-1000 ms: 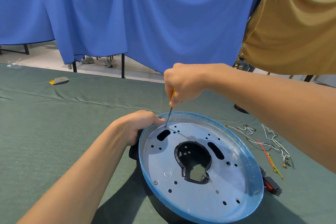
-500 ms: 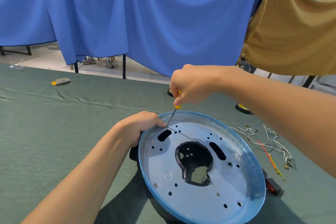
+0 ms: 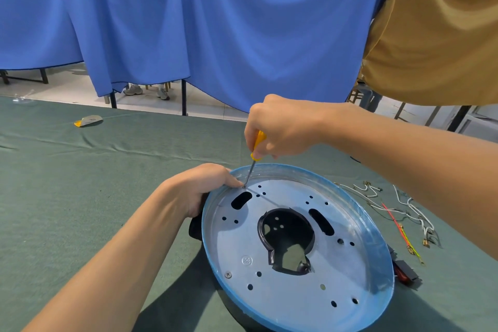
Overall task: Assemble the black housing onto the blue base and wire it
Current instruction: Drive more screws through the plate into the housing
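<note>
Right hand (image 3: 280, 129) drives screwdriver (image 3: 254, 155) at blue base (image 3: 377, 226) rim — left hand (image 3: 204, 186) grips edge

head-worn view, facing forward and down, close over table (image 3: 67, 183)

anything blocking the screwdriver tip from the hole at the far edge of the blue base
Nothing visible does. The screwdriver in the right hand has its tip at the hole just inside the far-left rim of the blue base. The left hand grips that rim, its fingers beside the tip, not over it.
</note>
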A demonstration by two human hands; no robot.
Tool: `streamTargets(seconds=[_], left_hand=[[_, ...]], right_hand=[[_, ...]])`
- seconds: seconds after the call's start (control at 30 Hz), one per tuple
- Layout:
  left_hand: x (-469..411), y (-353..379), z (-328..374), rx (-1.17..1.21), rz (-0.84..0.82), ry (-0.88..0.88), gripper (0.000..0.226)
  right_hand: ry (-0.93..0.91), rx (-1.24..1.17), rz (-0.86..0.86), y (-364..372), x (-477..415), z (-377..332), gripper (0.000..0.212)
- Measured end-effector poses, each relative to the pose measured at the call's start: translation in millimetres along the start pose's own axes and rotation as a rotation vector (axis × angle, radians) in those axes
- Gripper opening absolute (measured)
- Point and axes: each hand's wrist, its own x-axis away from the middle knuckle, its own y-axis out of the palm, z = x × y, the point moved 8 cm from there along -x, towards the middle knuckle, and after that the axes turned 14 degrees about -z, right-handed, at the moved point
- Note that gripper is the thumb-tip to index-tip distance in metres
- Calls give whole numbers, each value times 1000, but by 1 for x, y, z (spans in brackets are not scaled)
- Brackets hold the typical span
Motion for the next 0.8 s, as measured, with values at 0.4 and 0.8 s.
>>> streamTargets(seconds=[0.4, 0.8], left_hand=[[-1, 2, 1, -35, -40, -4, 31], [-2, 1, -1, -14, -25, -31, 27]], right_hand=[[138, -6, -58, -7, -27, -19, 32], [286, -378, -57, 0, -8, 9, 29]])
